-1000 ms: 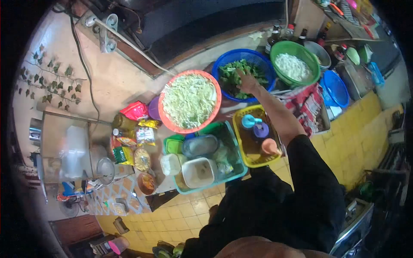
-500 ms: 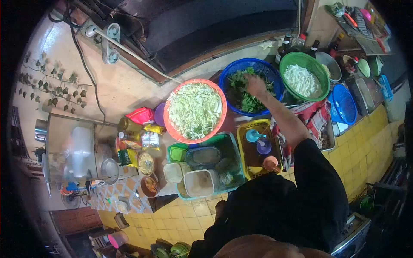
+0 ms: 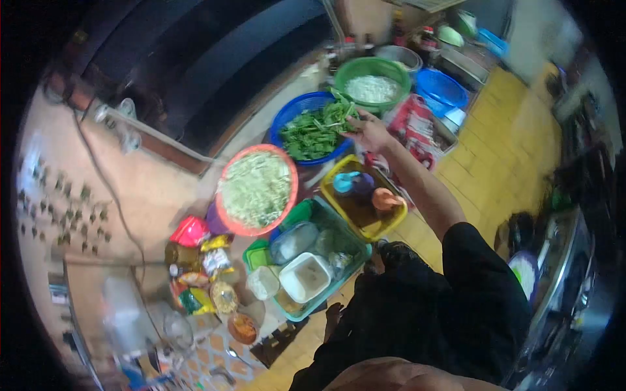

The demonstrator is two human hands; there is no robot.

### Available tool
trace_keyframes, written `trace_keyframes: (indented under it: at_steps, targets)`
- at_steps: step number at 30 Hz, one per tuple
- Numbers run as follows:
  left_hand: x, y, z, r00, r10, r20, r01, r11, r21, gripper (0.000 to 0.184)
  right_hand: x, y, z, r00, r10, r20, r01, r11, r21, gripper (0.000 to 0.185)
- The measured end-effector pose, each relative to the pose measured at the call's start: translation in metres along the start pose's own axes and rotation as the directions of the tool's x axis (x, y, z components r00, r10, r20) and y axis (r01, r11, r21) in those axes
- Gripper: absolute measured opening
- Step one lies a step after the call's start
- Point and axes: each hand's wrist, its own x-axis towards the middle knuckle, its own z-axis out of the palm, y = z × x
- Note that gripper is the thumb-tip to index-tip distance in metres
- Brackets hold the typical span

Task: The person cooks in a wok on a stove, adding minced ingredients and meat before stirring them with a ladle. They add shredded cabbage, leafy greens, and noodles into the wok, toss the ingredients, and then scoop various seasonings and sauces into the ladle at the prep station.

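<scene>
In the head view, my right hand (image 3: 370, 131) is closed around a bunch of leafy greens (image 3: 339, 115). It holds them over the right rim of a blue basket (image 3: 280, 122). More chopped green leaves (image 3: 308, 137) fill that basket. Just beyond the hand stands a green basket (image 3: 391, 103) holding white shredded food (image 3: 372, 88). An orange-pink basket of shredded cabbage (image 3: 255, 189) sits to the left. My left hand is out of sight.
A yellow crate (image 3: 372, 229) with coloured cups lies below the blue basket. Next to it, a teal tub (image 3: 323, 305) holds several plastic containers. A red-and-white cloth (image 3: 413, 130) and another blue basket (image 3: 443, 88) are at right. Packets and bowls sit lower left, beside the yellow-tiled floor (image 3: 479, 173).
My right hand has risen out of the leaves to the basket's right rim, lifting a bunch of greens. The view has turned, shifting the baskets leftward and tilting the scene.
</scene>
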Motion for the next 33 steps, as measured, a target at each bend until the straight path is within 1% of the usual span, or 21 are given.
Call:
trace_keyframes:
  at_steps: [1,3,4,6,7,10,12,14,15,17,18,21,22,23,24,26,28,29,30,32,33]
  targets:
    - [0.004,0.001,-0.008,1.0,-0.012,0.02,0.011,0.999,0.042,0.03,-0.024,-0.01,-0.011,0.998,-0.04,-0.047,0.04,0.999,0.002,0.045]
    - [0.011,0.004,-0.019,0.998,-0.05,0.049,0.043,0.991,0.126,0.029,-0.097,-0.035,-0.021,0.998,-0.065,0.016,0.066,0.997,-0.03,0.046]
    - [0.015,0.007,-0.022,0.996,-0.062,0.063,0.051,0.984,0.173,0.029,-0.14,-0.048,-0.02,0.994,-0.102,-0.034,0.101,0.994,-0.031,0.046]
    - [0.024,0.019,-0.023,0.992,-0.084,0.095,0.056,0.961,0.27,0.029,-0.22,-0.073,-0.015,0.952,-0.085,-0.294,0.059,0.994,-0.097,0.044]
    - [0.029,0.026,-0.022,0.989,-0.097,0.109,0.058,0.946,0.32,0.029,-0.24,-0.064,-0.061,0.946,-0.21,-0.246,0.183,0.975,-0.128,0.044]
    - [0.042,0.041,-0.01,0.978,-0.139,0.155,0.047,0.874,0.484,0.029,-0.364,-0.083,-0.094,0.87,-0.329,-0.366,0.295,0.944,-0.148,0.044]
    - [0.053,0.049,0.006,0.964,-0.171,0.202,0.019,0.807,0.591,0.029,-0.447,-0.094,-0.114,0.773,-0.403,-0.49,0.357,0.915,-0.19,0.047]
    - [0.061,0.053,0.019,0.946,-0.207,0.25,-0.022,0.728,0.686,0.029,-0.53,-0.096,-0.133,0.606,-0.528,-0.595,0.462,0.842,-0.277,0.044]
    - [0.066,0.053,0.029,0.935,-0.222,0.278,-0.058,0.677,0.734,0.029,-0.576,-0.1,-0.136,0.533,-0.61,-0.587,0.484,0.788,-0.379,0.044]
    - [0.08,0.053,0.055,0.913,-0.247,0.325,-0.129,0.581,0.804,0.029,-0.668,-0.105,-0.134,0.339,-0.598,-0.726,0.408,0.789,-0.459,0.042]
    - [0.079,0.049,0.075,0.902,-0.258,0.346,-0.164,0.537,0.827,0.029,-0.714,-0.097,-0.162,0.213,-0.646,-0.733,0.546,0.701,-0.459,0.039]
    - [0.08,0.027,0.161,0.825,-0.38,0.418,-0.204,0.49,0.848,0.029,-0.844,-0.105,-0.144,0.028,-0.694,-0.719,0.586,0.594,-0.551,0.035]
    - [0.067,0.019,0.182,0.848,-0.259,0.462,-0.357,0.363,0.861,0.027,-0.885,-0.104,-0.142,-0.029,-0.718,-0.695,0.601,0.543,-0.586,0.036]
    - [0.05,0.004,0.219,0.918,-0.23,0.324,-0.216,0.397,0.892,0.027,-0.93,-0.102,-0.143,-0.135,-0.644,-0.753,0.555,0.581,-0.596,0.037]
    - [0.047,-0.003,0.237,0.845,-0.34,0.413,-0.113,0.641,0.759,0.025,-0.965,-0.104,-0.139,-0.211,-0.704,-0.678,0.538,0.495,-0.682,0.038]
    - [-0.016,-0.06,0.304,0.917,-0.124,0.379,-0.296,0.428,0.854,0.027,-1.055,-0.1,-0.144,-0.385,-0.667,-0.638,0.329,0.546,-0.77,0.04]
    - [-0.06,-0.109,0.343,0.881,-0.205,0.425,-0.341,0.348,0.873,0.027,-1.12,-0.107,-0.137,-0.51,-0.7,-0.499,0.266,0.424,-0.866,0.044]
    - [-0.078,-0.134,0.363,0.851,-0.257,0.457,-0.376,0.309,0.874,0.028,-1.155,-0.111,-0.141,-0.564,-0.675,-0.475,0.238,0.419,-0.876,0.045]
    - [-0.099,-0.163,0.381,0.841,-0.267,0.47,-0.394,0.292,0.871,0.028,-1.189,-0.112,-0.141,-0.66,-0.63,-0.408,0.115,0.453,-0.884,0.043]
    - [-0.13,-0.208,0.405,0.767,-0.368,0.526,-0.495,0.184,0.849,0.029,-1.278,-0.096,-0.186,-0.695,-0.702,-0.154,-0.293,0.472,-0.831,0.047]
    - [-0.14,-0.225,0.414,0.71,-0.437,0.553,-0.533,0.179,0.827,0.032,-1.321,-0.078,-0.215,-0.709,-0.69,-0.142,-0.297,0.476,-0.828,0.047]
